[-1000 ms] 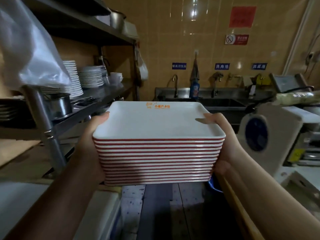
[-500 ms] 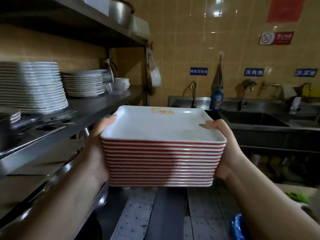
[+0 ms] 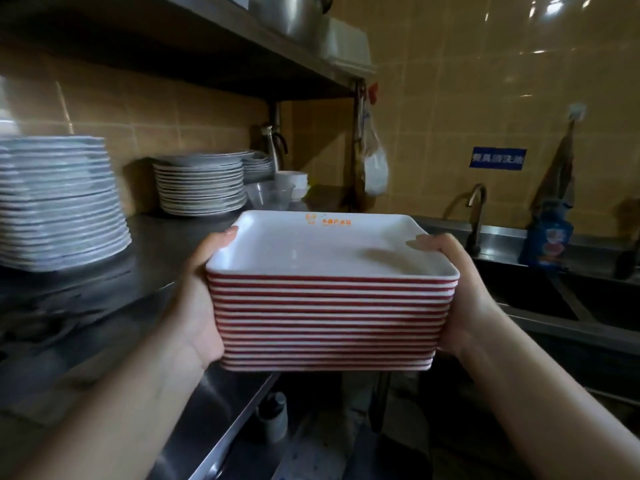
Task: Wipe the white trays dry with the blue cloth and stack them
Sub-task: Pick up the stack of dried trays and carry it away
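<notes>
A tall stack of white trays (image 3: 329, 306) with red undersides hangs in front of me at chest height, level, with an orange logo on the top tray's far rim. My left hand (image 3: 201, 299) grips the stack's left side, thumb hooked over the top rim. My right hand (image 3: 460, 292) grips the right side the same way. The stack hovers by the right end of a steel shelf (image 3: 152, 271). No blue cloth is in view.
On the steel shelf stand two piles of round plates (image 3: 59, 202) (image 3: 201, 183) and some cups (image 3: 291, 183). An upper shelf (image 3: 207, 46) runs overhead. A steel sink (image 3: 540, 289) with a tap (image 3: 476, 216) and a blue bottle (image 3: 545, 244) lies to the right.
I have turned and stepped left toward the steel shelf, carrying the tray stack. The plates and shelf now look closer; both hands keep the same grip.
</notes>
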